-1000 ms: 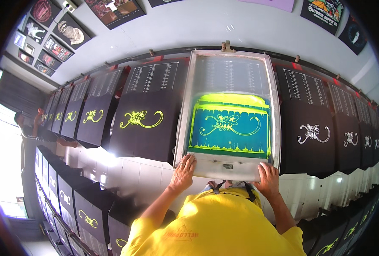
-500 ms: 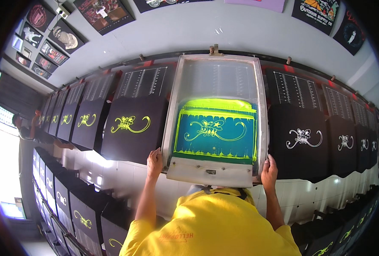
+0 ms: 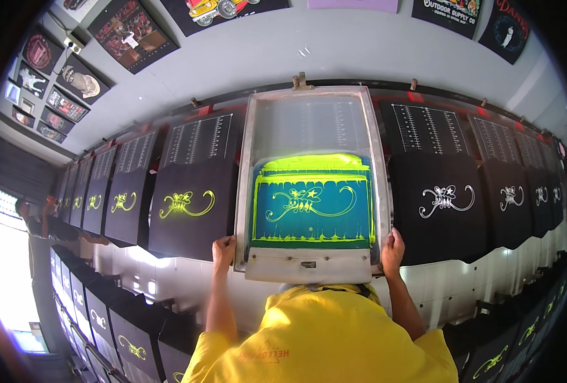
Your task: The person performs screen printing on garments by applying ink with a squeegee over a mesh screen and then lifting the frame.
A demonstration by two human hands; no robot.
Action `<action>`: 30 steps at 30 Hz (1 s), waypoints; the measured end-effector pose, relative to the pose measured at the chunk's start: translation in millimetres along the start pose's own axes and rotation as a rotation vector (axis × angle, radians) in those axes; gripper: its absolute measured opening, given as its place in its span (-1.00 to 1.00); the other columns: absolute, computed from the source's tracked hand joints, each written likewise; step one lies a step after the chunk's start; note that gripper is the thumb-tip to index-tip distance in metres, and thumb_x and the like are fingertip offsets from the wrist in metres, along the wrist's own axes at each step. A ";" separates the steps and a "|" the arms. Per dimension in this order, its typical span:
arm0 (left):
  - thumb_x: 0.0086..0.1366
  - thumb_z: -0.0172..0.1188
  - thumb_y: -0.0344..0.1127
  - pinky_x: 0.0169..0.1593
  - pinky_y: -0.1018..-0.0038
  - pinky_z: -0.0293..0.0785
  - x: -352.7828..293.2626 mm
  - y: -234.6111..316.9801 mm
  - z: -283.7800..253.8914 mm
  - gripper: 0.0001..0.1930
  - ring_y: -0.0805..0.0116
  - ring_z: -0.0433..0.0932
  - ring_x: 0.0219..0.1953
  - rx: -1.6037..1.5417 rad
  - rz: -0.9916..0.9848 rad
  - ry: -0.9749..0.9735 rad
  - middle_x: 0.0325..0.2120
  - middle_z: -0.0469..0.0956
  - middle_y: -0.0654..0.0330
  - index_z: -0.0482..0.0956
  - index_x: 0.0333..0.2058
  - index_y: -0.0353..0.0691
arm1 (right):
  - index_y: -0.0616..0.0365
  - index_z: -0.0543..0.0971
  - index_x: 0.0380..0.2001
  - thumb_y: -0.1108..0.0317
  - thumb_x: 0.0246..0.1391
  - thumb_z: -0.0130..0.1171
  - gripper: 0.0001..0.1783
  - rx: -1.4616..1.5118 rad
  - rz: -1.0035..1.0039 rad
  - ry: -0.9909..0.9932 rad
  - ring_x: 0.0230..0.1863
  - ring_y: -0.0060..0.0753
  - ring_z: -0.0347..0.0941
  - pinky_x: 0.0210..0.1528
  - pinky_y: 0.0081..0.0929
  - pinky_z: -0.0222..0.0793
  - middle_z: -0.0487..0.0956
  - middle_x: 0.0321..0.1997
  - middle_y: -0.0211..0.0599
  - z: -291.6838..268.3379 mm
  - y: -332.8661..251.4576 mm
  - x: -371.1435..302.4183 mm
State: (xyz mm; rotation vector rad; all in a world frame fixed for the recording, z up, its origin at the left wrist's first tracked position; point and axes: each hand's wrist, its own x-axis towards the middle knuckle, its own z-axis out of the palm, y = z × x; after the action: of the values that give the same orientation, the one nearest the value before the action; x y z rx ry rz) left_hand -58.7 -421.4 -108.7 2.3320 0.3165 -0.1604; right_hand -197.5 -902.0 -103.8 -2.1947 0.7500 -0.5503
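Observation:
A screen-printing frame [image 3: 241, 210] with a pale border lies in front of me, over one of the row's boards. Its mesh is blue-green in the lower half. A thick band of fluorescent yellow ink [image 3: 315, 163] lies across the mesh, above a curling insect-and-star design [image 3: 306, 199] with yellow lines. My left hand [image 3: 223, 252] is closed at the frame's near left side, fingertips against the edge. At the near right side, my right hand [image 3: 392, 252] grips the edge with bent fingers. The fabric beneath the frame is hidden.
Black fabric pieces with yellow prints [image 3: 188, 203] lie on boards to the left; ones with white prints [image 3: 447, 199] lie to the right. A hinge clamp [image 3: 301, 81] sits on the rail behind the frame. Another row [image 3: 130, 338] stands behind me. A person [image 3: 41, 220] is at far left.
The view has turned, so the scene sits further left. Both hands stay at the frame's sides; the left one is now lower along it and closer against its edge.

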 end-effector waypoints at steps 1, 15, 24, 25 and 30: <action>0.27 0.20 -0.19 -0.36 0.32 0.46 1.1 0.8 -1.0 -0.71 0.23 0.58 -0.53 -0.041 -0.023 -0.022 -0.58 0.61 0.03 0.67 -0.28 -0.34 | 0.46 0.53 -0.06 0.38 0.26 -0.05 -0.65 -0.018 -0.025 0.020 -0.05 0.19 0.52 0.04 -0.24 0.42 0.58 -0.09 0.25 2.1 0.0 1.5; 0.26 0.20 -0.24 -0.31 0.54 0.36 -14.9 5.0 -3.7 -0.69 0.51 0.46 -0.44 -0.582 -0.103 -0.007 -0.49 0.56 0.29 0.64 -0.25 -0.46 | 0.44 0.58 -0.12 0.46 0.16 0.11 -0.72 0.232 0.143 -0.030 -0.41 -0.59 0.49 -0.32 -0.57 0.39 0.65 -0.38 -0.17 -18.7 4.1 11.7; 0.28 0.19 -0.21 -0.30 0.54 0.34 -80.1 84.4 37.9 -0.69 0.53 0.43 -0.44 -0.402 0.011 0.062 -0.50 0.55 0.31 0.65 -0.26 -0.42 | 0.45 0.58 -0.12 0.47 0.17 0.12 -0.73 0.398 0.083 0.021 -0.35 -0.60 0.53 -0.27 -0.62 0.42 0.66 -0.35 -0.20 -95.3 42.0 57.7; 0.28 0.19 -0.21 -0.30 0.54 0.34 -87.2 89.4 48.3 -0.68 0.53 0.43 -0.43 -0.375 0.026 0.058 -0.49 0.55 0.31 0.64 -0.25 -0.43 | 0.45 0.58 -0.12 0.47 0.17 0.12 -0.73 0.386 0.099 0.009 -0.35 -0.60 0.53 -0.27 -0.62 0.42 0.66 -0.34 -0.20 -109.8 49.0 68.3; 0.29 0.17 -0.20 -0.28 0.53 0.36 -148.6 170.5 129.5 -0.65 0.52 0.43 -0.41 -0.499 -0.060 0.107 -0.48 0.56 0.29 0.63 -0.22 -0.47 | 0.42 0.58 -0.12 0.56 0.16 0.13 -0.77 0.380 0.063 0.073 -0.42 -0.80 0.32 -0.41 -0.71 0.24 0.52 -0.44 -0.49 -194.0 110.6 120.1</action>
State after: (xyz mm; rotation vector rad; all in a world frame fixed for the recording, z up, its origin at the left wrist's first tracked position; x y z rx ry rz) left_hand -157.4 -655.9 -52.2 1.8403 0.4264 0.0156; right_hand -259.9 -1141.0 -46.5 -1.8033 0.6869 -0.6829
